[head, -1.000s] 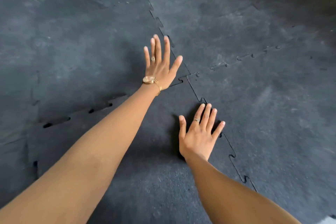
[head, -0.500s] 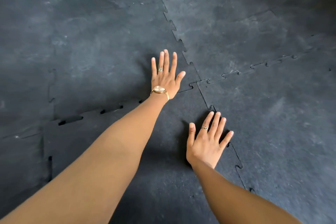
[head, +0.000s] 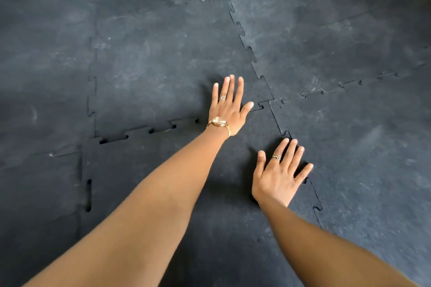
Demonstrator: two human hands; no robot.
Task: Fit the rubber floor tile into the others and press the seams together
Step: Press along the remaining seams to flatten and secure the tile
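While your two palms lie flat on the dark rubber, the rubber floor tile (head: 177, 193) sits low and centre in the frame, already dropped among the neighbouring tiles (head: 326, 37) that fill the upper half and the right side. Your left hand (head: 227, 106) is spread open, grasping nothing, its heel over the tile's far edge near centre frame; your right hand (head: 278, 173) is likewise splayed, nothing held, fingertips reaching the right seam (head: 313, 196). That right seam looks closed, its teeth meshed from centre frame down toward lower right. What seems left is the far seam (head: 149, 129) running left of your watch (head: 218, 122): dark gaps show between several tabs there, so it is not yet fully seated. At mid-left a dark slot (head: 88, 194) also stands open on the left seam, and the corner above it looks slightly lifted. You have plenty of open floor all round and nothing in the way, so you could likely slide your left palm leftward along those gaps, pressing as you go, then work down the left edge
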